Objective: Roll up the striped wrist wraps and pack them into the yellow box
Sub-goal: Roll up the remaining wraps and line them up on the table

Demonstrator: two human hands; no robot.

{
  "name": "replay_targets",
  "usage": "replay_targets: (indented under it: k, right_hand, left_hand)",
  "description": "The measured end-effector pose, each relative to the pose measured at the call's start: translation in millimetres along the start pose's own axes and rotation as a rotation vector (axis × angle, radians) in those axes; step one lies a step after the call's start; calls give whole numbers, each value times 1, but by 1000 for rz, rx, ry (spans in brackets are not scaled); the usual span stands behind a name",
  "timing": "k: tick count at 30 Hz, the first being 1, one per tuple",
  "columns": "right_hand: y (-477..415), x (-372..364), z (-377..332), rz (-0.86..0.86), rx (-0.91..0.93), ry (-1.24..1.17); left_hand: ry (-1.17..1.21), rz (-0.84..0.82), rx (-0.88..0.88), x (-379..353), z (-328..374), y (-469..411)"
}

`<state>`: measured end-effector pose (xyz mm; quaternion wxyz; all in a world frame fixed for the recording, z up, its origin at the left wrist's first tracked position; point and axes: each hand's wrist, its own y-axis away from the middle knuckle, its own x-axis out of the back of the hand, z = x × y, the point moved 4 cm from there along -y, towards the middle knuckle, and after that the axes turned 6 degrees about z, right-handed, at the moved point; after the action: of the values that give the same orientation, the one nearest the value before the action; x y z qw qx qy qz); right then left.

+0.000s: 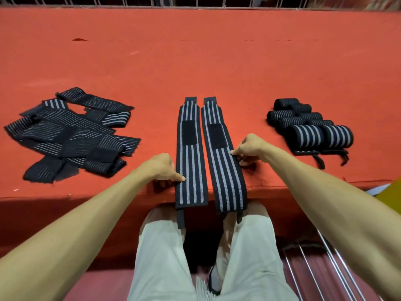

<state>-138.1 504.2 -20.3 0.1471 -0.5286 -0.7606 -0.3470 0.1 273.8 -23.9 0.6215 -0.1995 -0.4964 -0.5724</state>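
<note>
— Red cloth covers the table (195, 61). Where are the wraps?

— Two lie flat side by side at frame centre: one long black elastic wrist wrap with grey stripes (191, 161) and its twin wrap (224, 168) just right of it. Their near ends overhang the table edge above pale trousers (165, 257).

— And the hands?

— The left hand (161, 168) pinches the first wrap's outer edge, thumb on top, and the right hand (249, 148) pinches the twin's outer edge the same way. The curled fingers are mostly hidden.

— The others?

— A loose heap of unrolled striped wraps (69, 135) lies at frame left, and a cluster of rolled wraps (308, 127) at right.

— The box?

— Only a yellow sliver (389, 196) shows, cut off at the right edge. I cannot tell whether it is the box.
</note>
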Motion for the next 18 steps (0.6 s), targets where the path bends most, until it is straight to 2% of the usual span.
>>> replay_targets:
  k: [3,7,12,18]
  right_hand:
    - [-9,7,-8,59,33,25]
    - [-29,17,-26,89,86,52]
    - [-81,25,-51,131,154,81]
    - [-159,22,-74,296,234,33]
  left_hand:
    - [-11,108,44,12,4,-9]
    - [113,139,-25,28,20,-30]
    - [273,266,-79,53,30,-80]
    - [274,447,20,66,26,-157]
